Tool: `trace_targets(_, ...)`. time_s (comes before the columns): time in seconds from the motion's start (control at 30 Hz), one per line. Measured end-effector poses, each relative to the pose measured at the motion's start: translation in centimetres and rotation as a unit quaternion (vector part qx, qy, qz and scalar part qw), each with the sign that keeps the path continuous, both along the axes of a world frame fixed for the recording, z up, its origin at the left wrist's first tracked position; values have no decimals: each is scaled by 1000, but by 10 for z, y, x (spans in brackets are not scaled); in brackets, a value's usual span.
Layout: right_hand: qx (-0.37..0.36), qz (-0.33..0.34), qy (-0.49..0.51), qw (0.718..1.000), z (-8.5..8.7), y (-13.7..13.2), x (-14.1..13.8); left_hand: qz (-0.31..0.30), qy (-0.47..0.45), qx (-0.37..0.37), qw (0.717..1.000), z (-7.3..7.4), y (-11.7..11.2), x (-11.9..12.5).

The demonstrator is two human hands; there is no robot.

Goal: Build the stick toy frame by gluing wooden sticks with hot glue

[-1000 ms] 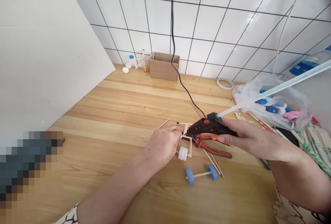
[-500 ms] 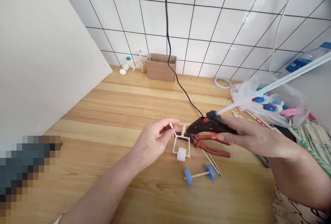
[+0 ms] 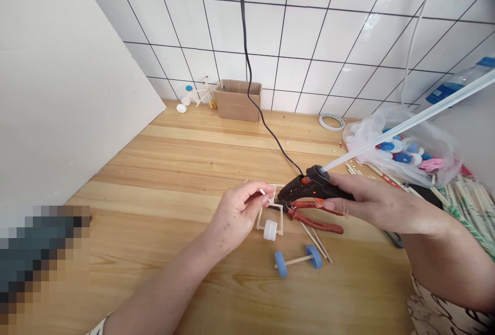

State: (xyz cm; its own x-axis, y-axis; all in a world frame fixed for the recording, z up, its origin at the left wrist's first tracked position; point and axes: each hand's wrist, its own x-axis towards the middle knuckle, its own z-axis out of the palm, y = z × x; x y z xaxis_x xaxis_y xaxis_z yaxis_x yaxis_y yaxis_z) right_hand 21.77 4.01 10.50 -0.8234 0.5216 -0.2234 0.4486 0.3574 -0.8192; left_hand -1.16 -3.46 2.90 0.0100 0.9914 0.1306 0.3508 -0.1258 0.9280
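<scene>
Within curled hands (image 3: 234,214) (image 3: 373,203): stick (image 3: 262,191), glue gun (image 3: 309,189)

One glue gun (image 3: 301,189), two blue wheels (image 3: 281,264)

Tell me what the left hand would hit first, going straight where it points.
The left hand would probably meet the stick frame first, then the glue gun; depth is unclear.

Left hand (image 3: 234,214) pinching, right hand (image 3: 365,205) gripping

The left forearm (image 3: 174,275) stretches toward the table's (image 3: 154,170) far edge, thumb and forefinger pressed close at their tips. The right forearm (image 3: 456,273) bends at the wrist, its fingers curled in a grip, its thumb pointing toward the table's left side.
</scene>
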Motion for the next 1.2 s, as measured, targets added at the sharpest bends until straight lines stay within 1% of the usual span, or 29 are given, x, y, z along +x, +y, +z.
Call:
trace_targets(0.23, -5, -1, -4, 1000, -1, 1, 1, 2, 21, 8, 1000, -3, 2, 1)
trace_targets(0.37, 5, 5, 7, 1000, -3, 1, 2, 1, 23, 19, 1000, -5, 3, 1)
trace_targets(0.53, 15, 10, 9, 1000, -4, 3, 4, 1, 27, 27, 999, -5, 2, 1)
trace_targets(0.87, 13, -4, -4, 1000, -4, 2, 3, 0, 38, 48, 998, -5, 1, 2)
trace_targets(1.2, 18, 2, 3, 1000, -4, 2, 2, -10, 61, 71, 996, -7, 1, 2)
